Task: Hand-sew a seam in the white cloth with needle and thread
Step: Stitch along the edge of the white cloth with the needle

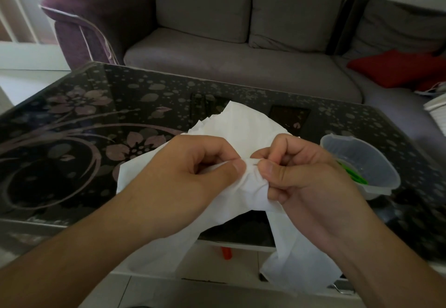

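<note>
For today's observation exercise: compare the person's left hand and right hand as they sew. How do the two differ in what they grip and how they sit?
The left hand pinches a flat edge of the white cloth between thumb and forefinger; the right hand bunches a gathered fold, its lower fingers curled round it. A thin dark line, perhaps the needle, shows by the right hand's thumb, none by the left. Both hold the same cloth above the table, thumbs nearly meeting.

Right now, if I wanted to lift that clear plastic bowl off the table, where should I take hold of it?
Probably by the rim of the clear plastic bowl, on its far or right side, coming down from above with fingers over the edge. It stands upright and open on the glass table, and the right hand holding the white cloth crowds its near left side.
</note>
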Motion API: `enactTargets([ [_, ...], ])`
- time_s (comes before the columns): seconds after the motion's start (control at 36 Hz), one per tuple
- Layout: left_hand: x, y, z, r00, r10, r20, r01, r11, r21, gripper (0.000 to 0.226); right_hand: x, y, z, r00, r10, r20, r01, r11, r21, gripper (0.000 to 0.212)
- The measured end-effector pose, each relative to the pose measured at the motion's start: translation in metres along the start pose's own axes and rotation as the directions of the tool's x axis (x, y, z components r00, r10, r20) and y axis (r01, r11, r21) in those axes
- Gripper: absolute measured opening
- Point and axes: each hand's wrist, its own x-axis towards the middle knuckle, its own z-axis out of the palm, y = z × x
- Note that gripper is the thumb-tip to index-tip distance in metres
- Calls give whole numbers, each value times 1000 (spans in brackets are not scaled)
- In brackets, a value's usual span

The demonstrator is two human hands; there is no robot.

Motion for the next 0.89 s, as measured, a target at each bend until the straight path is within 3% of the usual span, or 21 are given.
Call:
enactTargets([
  [0.39,0,0,1,1000,3,20,-2,1000,-18,18,2,7,0,995,45,85,-58,986,157,18],
  [0.67,-2,2,5,999,-21,28,23,997,-73,18,2,11,0,994,27,101,-41,989,141,13],
  [0.89,-3,2,4,999,-31,11,32,993,-117,16,0,3,-5,996,-58,69,70,979,-190,15],
])
